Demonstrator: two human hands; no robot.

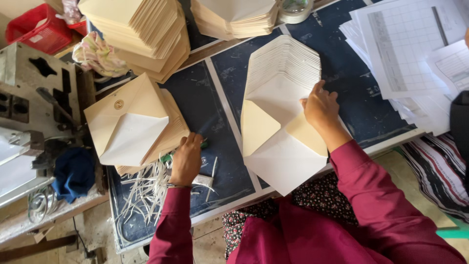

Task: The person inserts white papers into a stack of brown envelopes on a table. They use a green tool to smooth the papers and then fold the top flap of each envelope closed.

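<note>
Beside left hand (185, 161)'s grip — clamped on green tool (168, 156) — paper strips (146, 188), envelope pile (134, 127).

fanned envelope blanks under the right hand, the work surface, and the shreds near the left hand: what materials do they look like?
Fanned envelope blanks: matte paper, cream inside, white outside; thin layered edges and crisp folds show it.
Work surface: dark blue sheet, probably painted board or laminate; scuffed, pale scratches, with a light strip between panels.
Shreds: thin white paper trimmings, curling loosely.
The right hand presses the blanks; the left hand rests by the shreds.
</note>
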